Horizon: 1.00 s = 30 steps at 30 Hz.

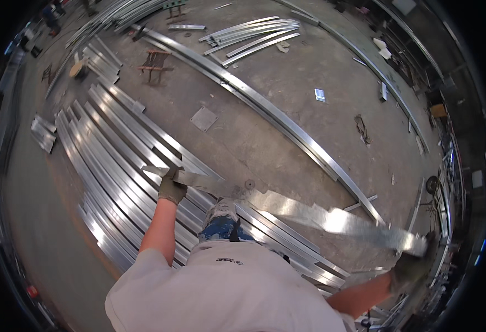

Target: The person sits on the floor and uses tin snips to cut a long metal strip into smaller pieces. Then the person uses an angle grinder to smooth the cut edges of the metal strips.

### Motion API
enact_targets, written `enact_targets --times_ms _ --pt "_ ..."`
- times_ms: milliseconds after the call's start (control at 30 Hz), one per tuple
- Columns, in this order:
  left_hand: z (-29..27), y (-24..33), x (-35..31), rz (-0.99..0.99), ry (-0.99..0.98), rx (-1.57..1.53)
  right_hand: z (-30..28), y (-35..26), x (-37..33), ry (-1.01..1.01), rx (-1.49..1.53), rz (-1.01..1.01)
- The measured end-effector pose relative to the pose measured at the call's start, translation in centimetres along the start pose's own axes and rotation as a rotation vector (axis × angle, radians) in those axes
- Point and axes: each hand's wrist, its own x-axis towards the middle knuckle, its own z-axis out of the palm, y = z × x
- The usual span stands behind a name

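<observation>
My left hand [172, 188], in a dark work glove, is closed around a long galvanized metal profile [295, 209] near its left end, with a short bit sticking out past the fingers. The profile crosses in front of my body and slants down to the right. At its right end is my right hand [412, 271], gloved too and somewhat blurred, closed at the profile's edge. Beneath the left hand lies a row of long shiny metal profiles [126, 160] side by side, which runs under and past my feet.
A long beam [265, 108] lies diagonally across the concrete floor. Farther off are shorter profiles [254, 36], a small rusty trestle [154, 65] and a square plate [203, 118]. Racks and scrap metal line the right side. A round stool top [78, 69] stands at the far left.
</observation>
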Motion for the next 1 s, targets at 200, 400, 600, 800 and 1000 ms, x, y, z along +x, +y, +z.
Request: enact_targets --times_ms 200,400,600,800,1000 --pt "6.5 2.5 2.7 0.089 0.099 -0.098 12.8 -2.6 5.9 -0.124 -0.054 -0.240" --pt "10.1 4.0 7.1 0.118 0.056 -0.193 26.9 -6.0 7.8 -0.239 -0.589 -0.808" --pt "11.0 3.6 14.2 0.199 0.010 -0.396 41.3 6.3 15.9 -0.458 0.418 -0.041" --pt "12.0 7.4 18.7 0.526 -0.008 -0.423 55.9 23.5 14.9 -0.564 0.522 0.298" --pt "20.3 15.4 17.9 0.747 -0.012 -0.282 65.8 34.6 12.4 -0.614 0.669 0.693"
